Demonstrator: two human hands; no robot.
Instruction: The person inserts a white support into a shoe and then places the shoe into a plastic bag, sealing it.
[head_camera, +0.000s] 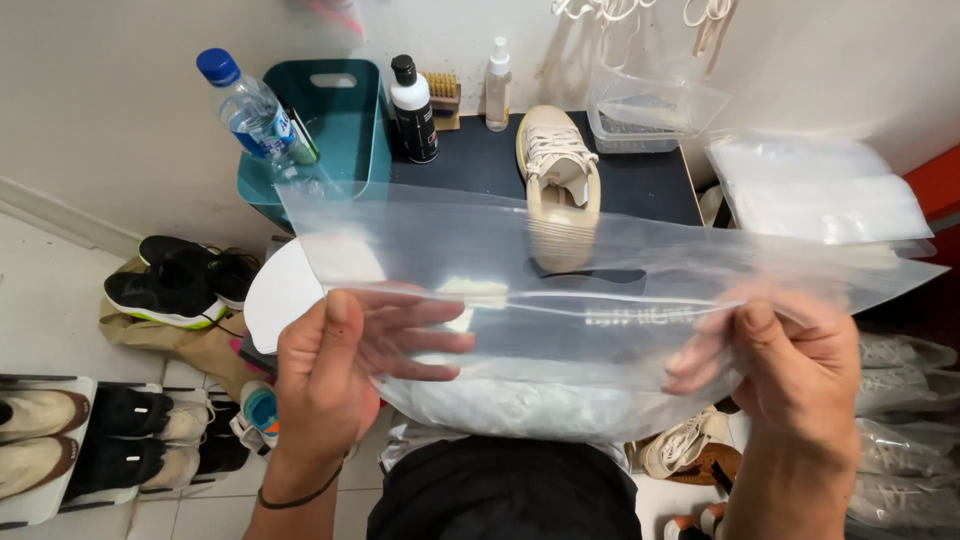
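Both hands hold up a large clear plastic zip bag (560, 290), stretched flat and wide just in front of the dark low table (650, 180). The left hand (335, 375) is closed on the bag's lower left edge, thumb on the near side and fingers (420, 340) spread behind the film, seen through it. The right hand (790, 370) pinches the lower right edge the same way, thumb in front, its fingers blurred behind the plastic. A thin dark band sits on the left wrist. The bag hangs in the air between the person and the table, touching nothing but the hands as far as can be told; whether its mouth is sealed I cannot tell.

On the table, a single beige lace-up sneaker (557, 160) stands toe toward the person, partly seen through the bag. At the table's back left stand a black bottle with a white label (413, 110), a small wooden brush (442, 95) and a clear spray bottle (497, 85). At its back right lies a clear plastic tray (650, 115). Just left of the table sits a teal plastic basket (340, 115), with a blue-capped clear water bottle (255, 110) leaning at its left rim. Right of the table lies a stack of folded clear bags (820, 190). On the tiled floor left of the table lie black sneakers (180, 280), and further left more shoes sit in white holders (60, 440). Bagged grey shoes (900, 430) lie to the table's lower right.
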